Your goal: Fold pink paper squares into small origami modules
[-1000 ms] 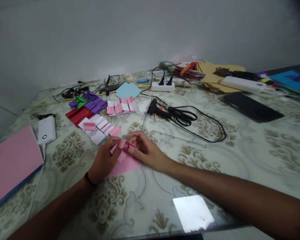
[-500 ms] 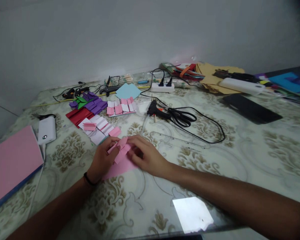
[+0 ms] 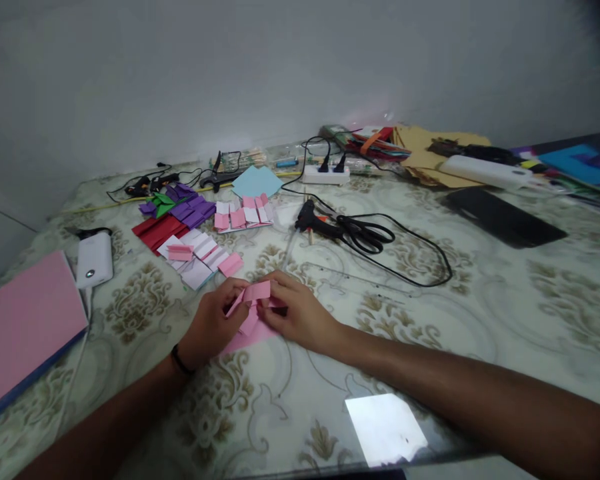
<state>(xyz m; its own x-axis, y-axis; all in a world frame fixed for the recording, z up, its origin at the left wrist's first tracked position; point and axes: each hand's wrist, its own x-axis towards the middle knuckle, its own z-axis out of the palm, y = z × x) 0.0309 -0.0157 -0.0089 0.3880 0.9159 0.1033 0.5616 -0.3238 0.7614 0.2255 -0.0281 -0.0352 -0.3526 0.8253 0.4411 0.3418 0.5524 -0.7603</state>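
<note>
Between my two hands is a piece of folded pink paper (image 3: 256, 291), with a flap standing up at its top. My left hand (image 3: 215, 321) grips its left side, thumb against the near face. On the right side, my right hand (image 3: 295, 312) pinches the paper between thumb and fingers. Under them a flat pink sheet (image 3: 245, 339) lies on the table, partly covered by the hands. Just beyond my left hand are folded white and pink papers (image 3: 200, 257); another group of pink and white folded papers (image 3: 243, 213) lies farther back.
A black glue gun (image 3: 317, 223) with a looped cable and scissors lie beyond my hands, near a clear ruler (image 3: 355, 279). At left are a white power bank (image 3: 95, 260) and a pink paper stack (image 3: 30, 327). A power strip (image 3: 327, 175) stands at the back.
The pink paper's flap has come up and now stands raised between my hands. My left hand has shifted slightly right, closer to my right hand.
</note>
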